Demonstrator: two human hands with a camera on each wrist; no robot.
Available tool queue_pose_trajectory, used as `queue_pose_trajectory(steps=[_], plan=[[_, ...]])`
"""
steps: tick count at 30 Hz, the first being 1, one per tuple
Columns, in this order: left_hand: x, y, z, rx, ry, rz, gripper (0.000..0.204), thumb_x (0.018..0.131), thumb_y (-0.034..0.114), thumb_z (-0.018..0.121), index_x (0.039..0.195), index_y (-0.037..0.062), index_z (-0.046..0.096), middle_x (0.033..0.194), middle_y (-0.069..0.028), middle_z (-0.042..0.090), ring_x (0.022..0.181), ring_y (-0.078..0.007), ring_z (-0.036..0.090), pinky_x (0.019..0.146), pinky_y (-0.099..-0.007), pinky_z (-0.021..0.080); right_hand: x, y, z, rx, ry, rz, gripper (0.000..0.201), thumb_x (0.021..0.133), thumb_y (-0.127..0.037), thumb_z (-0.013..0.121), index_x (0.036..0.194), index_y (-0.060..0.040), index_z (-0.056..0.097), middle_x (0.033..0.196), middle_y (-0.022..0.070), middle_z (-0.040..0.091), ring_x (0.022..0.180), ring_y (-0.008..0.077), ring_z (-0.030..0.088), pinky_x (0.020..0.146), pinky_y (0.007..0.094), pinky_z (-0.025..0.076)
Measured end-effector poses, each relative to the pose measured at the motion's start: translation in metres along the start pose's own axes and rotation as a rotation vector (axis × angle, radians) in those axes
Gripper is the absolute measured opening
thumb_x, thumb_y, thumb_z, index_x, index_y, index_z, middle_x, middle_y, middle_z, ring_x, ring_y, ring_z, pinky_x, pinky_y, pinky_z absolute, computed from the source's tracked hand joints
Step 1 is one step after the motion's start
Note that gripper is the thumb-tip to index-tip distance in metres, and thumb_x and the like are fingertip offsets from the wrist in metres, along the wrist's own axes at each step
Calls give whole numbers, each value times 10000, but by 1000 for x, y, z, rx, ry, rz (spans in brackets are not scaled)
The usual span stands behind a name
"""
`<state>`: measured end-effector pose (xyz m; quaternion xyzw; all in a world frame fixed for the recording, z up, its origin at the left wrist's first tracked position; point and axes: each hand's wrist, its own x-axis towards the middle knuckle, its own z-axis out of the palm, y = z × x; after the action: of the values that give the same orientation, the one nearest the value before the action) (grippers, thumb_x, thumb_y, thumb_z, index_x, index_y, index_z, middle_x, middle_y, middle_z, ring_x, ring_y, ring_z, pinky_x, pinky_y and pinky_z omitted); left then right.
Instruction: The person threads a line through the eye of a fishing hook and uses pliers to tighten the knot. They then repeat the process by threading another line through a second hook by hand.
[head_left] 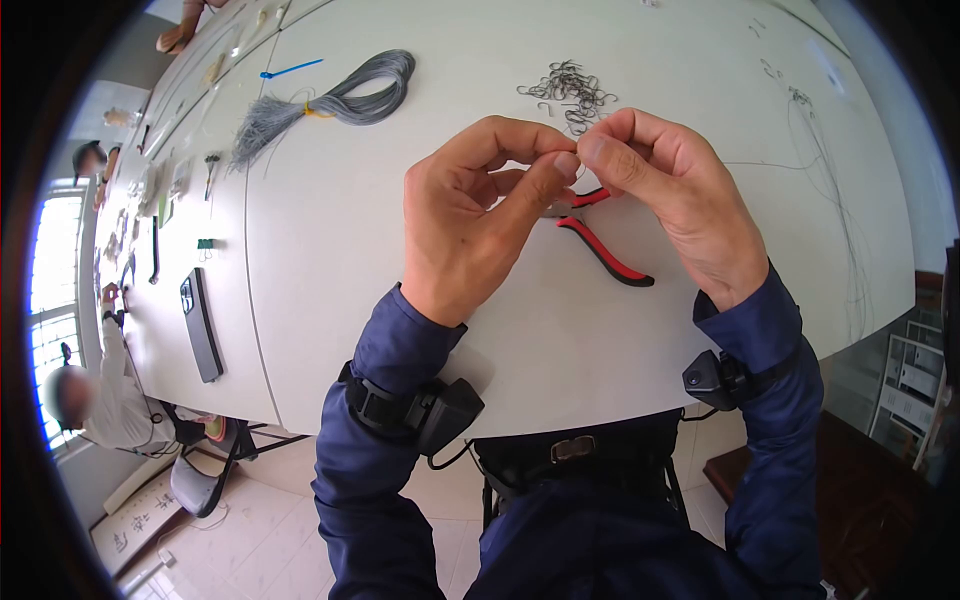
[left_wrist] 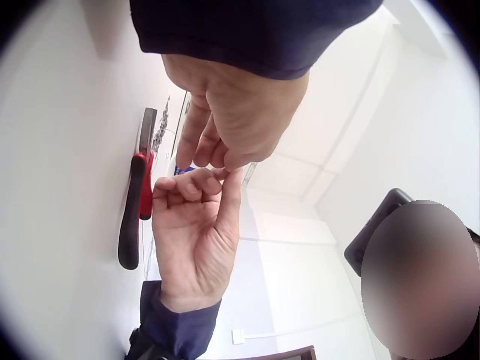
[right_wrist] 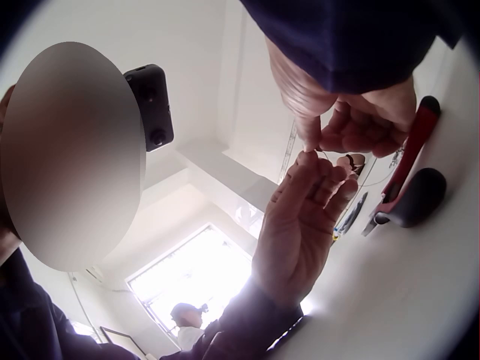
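Both hands hover over a white table (head_left: 400, 300), fingertips meeting. My left hand (head_left: 562, 160) and right hand (head_left: 592, 150) pinch a small piece of thin wire (right_wrist: 322, 152) between thumbs and forefingers; the fingertips hide most of it. In the right wrist view the right hand (right_wrist: 319, 142) comes from above and the left hand (right_wrist: 311, 161) from below. Red-handled pliers (head_left: 605, 255) lie flat on the table just under the hands, untouched, and show beside the hands as pliers (left_wrist: 135, 202) and pliers (right_wrist: 409, 172). A heap of small wire hooks (head_left: 570, 90) lies just beyond the fingers.
A tied bundle of grey wire (head_left: 340, 100) lies at the far left, with a blue cable tie (head_left: 290, 70) beyond it. Loose thin wires (head_left: 830, 190) trail along the right side. A black phone-like object (head_left: 200, 325) sits on the neighbouring table, where another person (head_left: 100, 400) sits.
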<state>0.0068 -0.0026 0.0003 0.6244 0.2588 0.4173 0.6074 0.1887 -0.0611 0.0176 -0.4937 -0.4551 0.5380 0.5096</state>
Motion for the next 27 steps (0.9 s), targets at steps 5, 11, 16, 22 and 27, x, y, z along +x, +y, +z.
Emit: queue_pose_trajectory(steps=[5, 11, 16, 22, 27], plan=[[0, 3, 1, 33, 14, 18, 154, 947, -17, 658, 1077, -98, 643, 978, -156, 706, 879, -201, 699, 818, -340, 611, 2, -1, -5, 34, -17, 30, 244, 982, -233, 665, 1053, 0, 693, 892, -4, 657, 819, 61, 572, 794, 213, 469], [0, 3, 2, 42, 23, 40, 152, 935, -56, 649, 1080, -101, 640, 1000, -158, 705, 907, -201, 700, 853, -324, 595, -1, -4, 3, 35, -3, -3, 225, 978, -201, 652, 1061, 5, 691, 920, 15, 673, 865, 81, 611, 841, 219, 486], [1, 1, 1, 79, 28, 71, 150, 925, -69, 652, 1072, -98, 641, 1004, -147, 698, 916, -194, 697, 848, -317, 593, -1, -5, 3, -25, -13, -26, 230, 975, -199, 654, 1064, 9, 687, 952, 31, 682, 909, 94, 636, 867, 233, 506], [1, 0, 0, 88, 2, 89, 144, 919, -57, 665, 1059, -86, 644, 1015, -124, 688, 917, -181, 690, 842, -307, 588, -1, -4, 3, -81, -1, -51, 225, 975, -190, 647, 1045, 23, 674, 952, 29, 678, 892, 92, 634, 843, 242, 515], [1, -2, -3, 185, -16, 135, 124, 924, -26, 674, 1037, -66, 642, 999, -97, 678, 906, -170, 684, 832, -306, 585, -2, -5, 3, -133, 4, -57, 221, 974, -180, 638, 1039, 29, 666, 944, 31, 679, 873, 97, 635, 828, 242, 516]])
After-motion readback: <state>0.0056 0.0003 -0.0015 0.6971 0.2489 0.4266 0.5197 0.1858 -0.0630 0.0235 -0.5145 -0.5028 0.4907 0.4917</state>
